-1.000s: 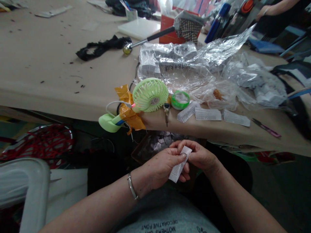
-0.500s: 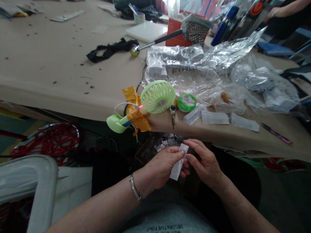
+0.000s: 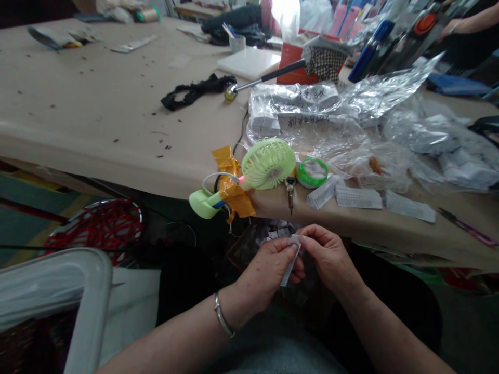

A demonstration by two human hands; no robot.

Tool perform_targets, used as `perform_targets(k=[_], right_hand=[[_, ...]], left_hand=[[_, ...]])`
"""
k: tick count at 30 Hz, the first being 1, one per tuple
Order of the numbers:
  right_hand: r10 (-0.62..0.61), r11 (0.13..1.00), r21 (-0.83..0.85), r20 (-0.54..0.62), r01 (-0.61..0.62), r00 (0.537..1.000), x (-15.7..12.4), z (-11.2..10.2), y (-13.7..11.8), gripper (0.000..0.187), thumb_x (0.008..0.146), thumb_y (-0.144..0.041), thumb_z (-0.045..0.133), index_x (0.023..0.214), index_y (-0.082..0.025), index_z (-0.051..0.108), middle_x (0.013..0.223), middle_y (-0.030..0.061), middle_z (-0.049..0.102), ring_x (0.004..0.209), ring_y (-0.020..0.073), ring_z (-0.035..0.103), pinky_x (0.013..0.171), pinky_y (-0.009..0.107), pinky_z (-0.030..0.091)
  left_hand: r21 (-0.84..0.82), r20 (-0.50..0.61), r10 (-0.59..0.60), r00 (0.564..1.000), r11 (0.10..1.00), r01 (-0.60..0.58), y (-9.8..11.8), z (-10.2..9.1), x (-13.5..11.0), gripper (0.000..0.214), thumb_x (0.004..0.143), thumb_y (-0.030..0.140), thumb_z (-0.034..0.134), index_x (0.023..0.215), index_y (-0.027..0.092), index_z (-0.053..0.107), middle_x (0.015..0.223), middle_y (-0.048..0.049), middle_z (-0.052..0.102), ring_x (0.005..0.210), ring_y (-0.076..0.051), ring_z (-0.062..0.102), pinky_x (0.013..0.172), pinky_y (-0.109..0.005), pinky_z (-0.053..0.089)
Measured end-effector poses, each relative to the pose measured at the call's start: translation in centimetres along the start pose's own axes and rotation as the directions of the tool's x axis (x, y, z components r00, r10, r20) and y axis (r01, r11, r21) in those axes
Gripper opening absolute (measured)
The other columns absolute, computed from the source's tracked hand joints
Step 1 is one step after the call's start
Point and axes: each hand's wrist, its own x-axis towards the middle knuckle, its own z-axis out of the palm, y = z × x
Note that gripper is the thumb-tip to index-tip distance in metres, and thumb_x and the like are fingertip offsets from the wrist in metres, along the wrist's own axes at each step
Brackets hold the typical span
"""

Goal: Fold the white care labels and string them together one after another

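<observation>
A narrow white printed label strip [image 3: 290,267], possibly more than one layer, is pinched in my left hand [image 3: 268,267], thumb on top. My right hand [image 3: 329,257] closes thumb and fingers on the strip's upper end. Both hands are in front of the table edge, above an open box [image 3: 239,249] of white paper pieces, partly hidden by my left hand. On the table edge beyond lie stacks of printed labels [image 3: 358,198], a small pointed tool [image 3: 290,195] and a green-rimmed round container [image 3: 312,173].
A green fan [image 3: 268,163] is taped at the table edge. Clear plastic bags [image 3: 323,127] of labels lie behind it. Pink-handled tweezers or snips [image 3: 468,227] rest at the right. A white plastic chair [image 3: 97,291] stands at lower left. Another person's arm [image 3: 475,23] shows at top right.
My right thumb and fingers have closed on the strip's upper end, where they were apart before. The strip has turned more edge-on. The whole view has shifted slightly left.
</observation>
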Motion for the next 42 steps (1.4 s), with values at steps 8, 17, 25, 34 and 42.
perform_targets(k=[8,17,25,34,42], right_hand=[[-0.037,0.996,-0.082,0.032,0.04,0.999,1.2,0.3,0.1,0.018,0.078,-0.038,0.063,0.081,-0.02,0.061,0.054,-0.0035,0.058,0.048,0.0122,0.055,0.047,0.025,0.046],[-0.114,0.988,-0.103,-0.005,0.113,0.993,1.8,1.1,-1.0,0.013,0.078,-0.032,0.063,0.075,-0.019,0.06,0.056,-0.004,0.058,0.049,0.0104,0.053,0.05,0.023,0.046],[-0.331,0.861,-0.426,-0.056,0.277,0.942,2.2,1.0,-1.4,0.009,0.08,-0.026,0.058,0.077,-0.019,0.062,0.073,-0.0001,0.062,0.067,0.0123,0.056,0.061,0.023,0.045],[-0.424,0.773,-0.538,-0.041,0.338,0.905,2.6,0.8,-1.2,0.007,0.082,-0.024,0.056,0.077,-0.02,0.06,0.071,-0.0015,0.06,0.064,0.0115,0.055,0.061,0.023,0.044],[-0.445,0.74,-0.581,-0.045,0.339,0.895,2.8,0.8,-1.3,0.007,0.083,-0.024,0.055,0.077,-0.021,0.059,0.069,-0.0028,0.059,0.063,0.0111,0.054,0.061,0.023,0.044]], left_hand=[[0.017,-0.083,0.088,0.993,0.996,-0.087,0.5,-0.4,0.2,0.032,0.082,0.042,0.055,0.064,0.016,0.057,0.057,0.0,0.055,0.052,-0.01,0.05,0.055,-0.022,0.039],[0.168,-0.117,0.247,0.962,0.959,-0.226,1.3,-0.8,0.8,0.025,0.083,0.029,0.054,0.063,0.015,0.06,0.06,0.0003,0.057,0.059,-0.011,0.049,0.059,-0.022,0.039],[0.487,-0.131,0.485,0.865,0.791,-0.37,2.3,-1.7,1.7,0.017,0.082,0.026,0.055,0.074,0.018,0.068,0.068,0.0001,0.063,0.066,-0.013,0.053,0.063,-0.022,0.04],[0.654,-0.073,0.587,0.806,0.639,-0.406,2.5,-2.0,2.3,0.021,0.087,0.027,0.05,0.078,0.018,0.067,0.069,-0.0001,0.063,0.063,-0.012,0.054,0.061,-0.022,0.039],[0.693,-0.074,0.608,0.79,0.602,-0.398,2.5,-2.1,2.5,0.02,0.086,0.027,0.051,0.078,0.019,0.067,0.068,0.0004,0.064,0.062,-0.012,0.054,0.059,-0.021,0.038]])
